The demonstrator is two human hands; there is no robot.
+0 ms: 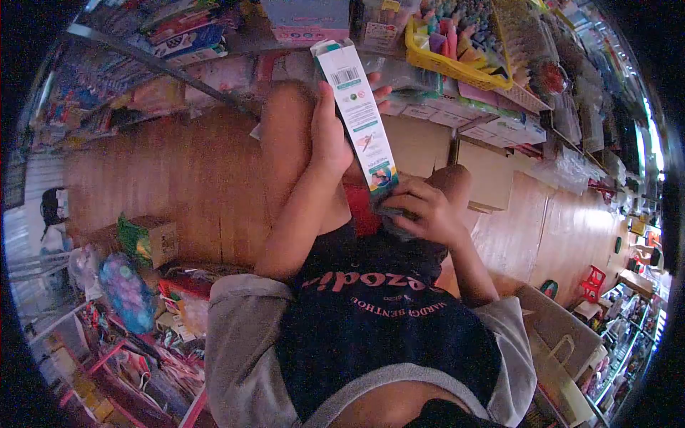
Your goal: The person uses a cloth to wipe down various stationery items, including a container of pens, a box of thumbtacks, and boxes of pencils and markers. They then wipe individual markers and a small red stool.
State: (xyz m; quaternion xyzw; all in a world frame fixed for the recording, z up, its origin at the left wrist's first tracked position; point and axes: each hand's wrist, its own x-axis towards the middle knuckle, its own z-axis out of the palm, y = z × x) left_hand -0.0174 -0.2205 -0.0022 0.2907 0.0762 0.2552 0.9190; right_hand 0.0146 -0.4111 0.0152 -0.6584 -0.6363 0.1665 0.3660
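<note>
My left hand (335, 135) is closed round a long, narrow white box (365, 118) with teal ends, its thumb along the left edge and its fingers behind. Printed text, a barcode and small pictures cover the side facing me. The box stands tilted above my lap, and its upper end flap looks raised. At the lower end of the box, my right hand (422, 210) has its fingers bent round a dark grey cloth-like bundle (399, 227). Whether those fingers also touch the box is hard to make out.
A yellow basket (457, 60) of colourful pens or tubes sits on the shelf ahead, beside a blue-and-pink box (308, 20). Cardboard boxes (485, 175) stand below it. Bagged goods (125, 292) lie at left on the wooden floor (185, 192). A red stool (592, 284) is far right.
</note>
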